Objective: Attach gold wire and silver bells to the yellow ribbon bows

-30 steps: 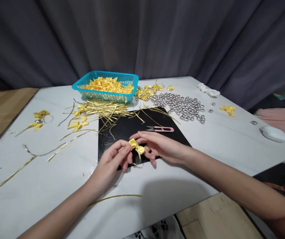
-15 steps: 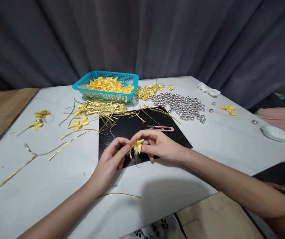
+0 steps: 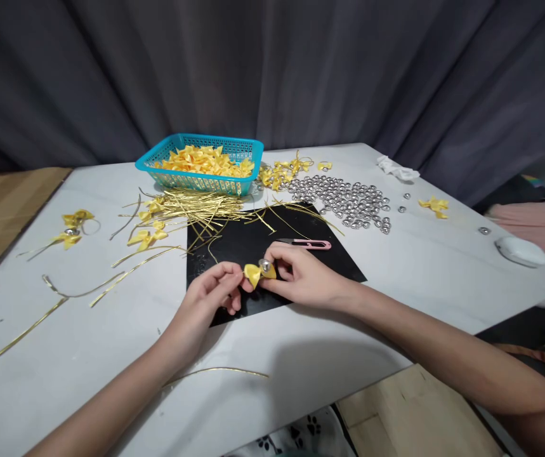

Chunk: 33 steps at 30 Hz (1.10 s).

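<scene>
Between my two hands, over the black mat, is a yellow ribbon bow with a silver bell-like bead at its middle. My left hand is closed, its thumb and forefinger pinching the bow's left end. At the other end, my right hand is closed on the bow, thumb below and forefinger near the bead. Just behind my right hand lie pink thread snips on the mat.
A blue basket of yellow bows stands at the back, with gold twist ties in front. Silver beads spread to its right. Finished-looking bows lie at left. A white computer mouse sits near the right edge.
The bow has turned from edge-on to facing me, and the silver bead now shows. Both hands have shifted slightly, with the fingers farther apart along the bow.
</scene>
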### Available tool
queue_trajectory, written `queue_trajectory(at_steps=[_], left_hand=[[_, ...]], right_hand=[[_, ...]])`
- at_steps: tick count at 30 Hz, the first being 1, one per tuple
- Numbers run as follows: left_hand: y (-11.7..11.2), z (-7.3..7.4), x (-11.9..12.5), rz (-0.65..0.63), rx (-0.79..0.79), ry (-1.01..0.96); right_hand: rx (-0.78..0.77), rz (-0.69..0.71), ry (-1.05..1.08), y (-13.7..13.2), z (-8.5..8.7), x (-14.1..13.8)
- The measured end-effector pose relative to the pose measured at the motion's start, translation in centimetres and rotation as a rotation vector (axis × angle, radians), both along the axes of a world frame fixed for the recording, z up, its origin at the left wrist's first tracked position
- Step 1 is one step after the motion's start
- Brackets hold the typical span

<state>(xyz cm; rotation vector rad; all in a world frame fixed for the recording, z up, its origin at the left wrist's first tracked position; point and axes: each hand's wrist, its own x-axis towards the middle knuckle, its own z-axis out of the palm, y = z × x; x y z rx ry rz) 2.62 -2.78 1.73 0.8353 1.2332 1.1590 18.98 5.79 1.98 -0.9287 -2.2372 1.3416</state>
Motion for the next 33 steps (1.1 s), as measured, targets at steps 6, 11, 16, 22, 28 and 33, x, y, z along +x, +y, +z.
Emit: queue_trajectory(at_steps=[6,11,16,22,28,33], left_hand=[[0.0,0.5,-0.1,-0.073,-0.066,-0.299],[0.0,0.7,-0.5,-0.078,-0.16,-0.5],[0.1,0.7,-1.1,-0.132,-0.054,-0.34],[-0.3,0.0,-0.2,-0.257,-0.011,-0.034],[-0.1,0.6,0.9,-0.141,-0.068,0.086],[0.0,0.5,0.7,-0.129,-0.066,0.055]], right_hand=[[-0.766,0.16,0.39,0.0,0.4,0.2],[-1.042,0.218,0.501,0.2,0.2,0.3],[-1.046,0.096,0.418,0.6,0.1,0.4],[-0.673,0.109,0.249,0.1,0.1,0.1],[-0.576,0.092,0.231,-0.1,0.4,-0.2],[-0.545,0.103,0.173,-0.1,0.1,-0.3]])
